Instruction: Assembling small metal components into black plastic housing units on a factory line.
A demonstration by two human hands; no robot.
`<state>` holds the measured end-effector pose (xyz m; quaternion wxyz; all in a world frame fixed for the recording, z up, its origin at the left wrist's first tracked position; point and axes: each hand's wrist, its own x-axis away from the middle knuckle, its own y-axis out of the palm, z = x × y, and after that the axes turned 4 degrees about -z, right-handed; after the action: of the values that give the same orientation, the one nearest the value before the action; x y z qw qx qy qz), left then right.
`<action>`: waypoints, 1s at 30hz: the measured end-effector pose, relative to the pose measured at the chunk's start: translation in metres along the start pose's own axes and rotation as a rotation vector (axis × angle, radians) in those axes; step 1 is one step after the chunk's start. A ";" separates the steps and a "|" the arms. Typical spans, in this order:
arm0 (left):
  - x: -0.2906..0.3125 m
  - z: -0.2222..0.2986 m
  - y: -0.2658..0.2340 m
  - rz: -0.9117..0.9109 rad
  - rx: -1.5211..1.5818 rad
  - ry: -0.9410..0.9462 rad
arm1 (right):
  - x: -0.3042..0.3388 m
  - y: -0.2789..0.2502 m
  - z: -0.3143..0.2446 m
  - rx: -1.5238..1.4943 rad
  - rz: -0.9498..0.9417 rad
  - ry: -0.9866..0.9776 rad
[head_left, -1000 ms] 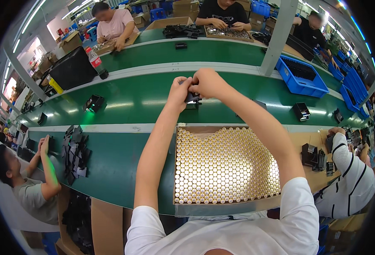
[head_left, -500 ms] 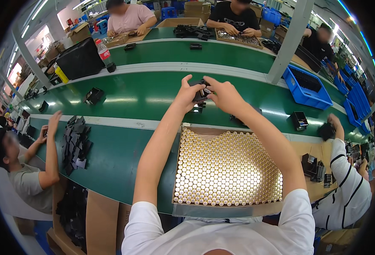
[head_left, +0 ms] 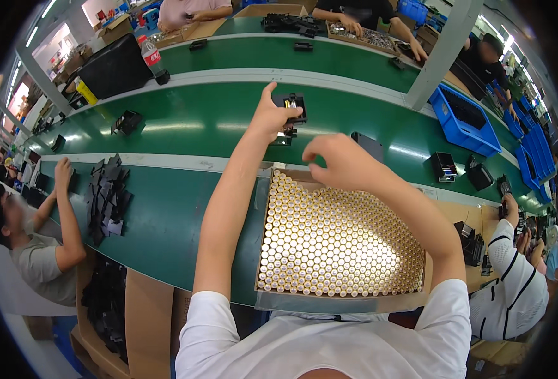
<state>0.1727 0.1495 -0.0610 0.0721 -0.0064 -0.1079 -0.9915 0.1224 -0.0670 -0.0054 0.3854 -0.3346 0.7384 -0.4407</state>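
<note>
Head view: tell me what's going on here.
A person's left hand holds a small black case above the green work surface, with something yellow and shiny showing inside it. The right hand is apart from the case, fingers curled, near the far edge of a block of tightly packed, gold-and-white cylinders; nothing shows in its grasp. To the left, a co-worker sits near a pile of flat black pieces.
</note>
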 end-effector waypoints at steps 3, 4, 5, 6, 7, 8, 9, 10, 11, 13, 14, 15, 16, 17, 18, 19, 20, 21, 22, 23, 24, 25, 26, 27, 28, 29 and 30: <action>0.001 0.000 -0.002 0.035 0.005 0.012 | 0.011 -0.007 -0.008 0.018 -0.254 0.036; 0.000 -0.001 -0.003 0.036 0.001 -0.009 | 0.011 -0.012 -0.013 0.024 -0.354 0.064; -0.001 -0.001 -0.004 0.042 -0.004 -0.026 | 0.008 -0.018 -0.016 0.032 -0.455 0.084; -0.003 -0.002 -0.005 0.047 -0.009 -0.042 | 0.006 -0.023 -0.019 0.041 -0.554 0.105; -0.004 -0.002 -0.005 0.052 -0.014 -0.058 | 0.005 -0.026 -0.021 0.050 -0.654 0.126; -0.004 -0.003 -0.006 0.052 -0.014 -0.060 | 0.003 -0.026 -0.023 0.048 -0.654 0.127; -0.005 -0.003 -0.007 0.056 -0.010 -0.073 | 0.000 -0.025 -0.026 0.085 -0.711 0.110; -0.006 -0.004 -0.008 0.061 -0.006 -0.087 | -0.002 -0.025 -0.029 0.123 -0.768 0.092; -0.006 -0.004 -0.009 0.065 0.000 -0.099 | -0.005 -0.025 -0.031 0.162 -0.825 0.074; -0.008 -0.003 -0.010 0.071 0.009 -0.107 | -0.007 -0.025 -0.031 0.207 -0.883 0.055; -0.009 -0.003 -0.010 0.077 0.008 -0.103 | -0.008 -0.026 -0.028 0.136 -0.880 0.058; -0.010 -0.003 -0.011 0.084 0.007 -0.099 | -0.009 -0.025 -0.023 0.065 -0.878 0.060; -0.011 -0.003 -0.013 0.092 0.008 -0.095 | -0.011 -0.025 -0.019 -0.004 -0.875 0.061; -0.011 -0.003 -0.015 0.102 0.009 -0.091 | -0.012 -0.024 -0.015 -0.074 -0.874 0.061; -0.013 -0.001 -0.019 0.111 0.015 -0.083 | -0.014 -0.025 -0.010 -0.113 -0.795 0.040; -0.014 0.001 -0.022 0.102 0.010 -0.085 | -0.017 -0.025 -0.006 -0.153 -0.716 0.018; -0.014 0.001 -0.023 0.091 0.007 -0.091 | -0.021 -0.028 -0.001 -0.146 -0.723 0.012; -0.014 0.002 -0.024 0.080 0.002 -0.096 | -0.031 -0.032 0.005 -0.188 -0.517 -0.005; -0.013 0.003 -0.025 0.070 -0.004 -0.102 | -0.042 -0.035 0.012 -0.231 -0.309 -0.024; -0.014 0.002 -0.023 0.070 -0.001 -0.100 | -0.053 -0.034 0.020 -0.202 -0.186 -0.008; -0.014 0.000 -0.024 0.060 0.004 -0.101 | -0.067 -0.028 0.031 -0.173 -0.059 0.002; -0.016 -0.002 -0.024 0.047 0.006 -0.099 | -0.082 -0.024 0.041 -0.168 -0.052 -0.003; -0.017 -0.003 -0.024 0.033 0.007 -0.096 | -0.097 -0.020 0.050 -0.115 -0.062 0.082; -0.018 -0.006 -0.028 0.028 0.007 -0.097 | -0.110 -0.010 0.058 -0.070 -0.076 0.162; -0.017 -0.006 -0.028 0.028 0.001 -0.089 | -0.117 -0.004 0.062 -0.069 -0.067 0.157; -0.016 -0.006 -0.028 0.049 -0.022 -0.078 | -0.123 0.001 0.066 -0.075 -0.043 0.196; -0.015 -0.008 -0.025 0.072 -0.042 -0.066 | -0.127 0.005 0.070 -0.081 -0.021 0.235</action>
<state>0.1840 0.1745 -0.0745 0.1041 -0.0447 -0.0892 -0.9896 0.2427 0.0136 0.0029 0.2777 -0.3038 0.7920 -0.4509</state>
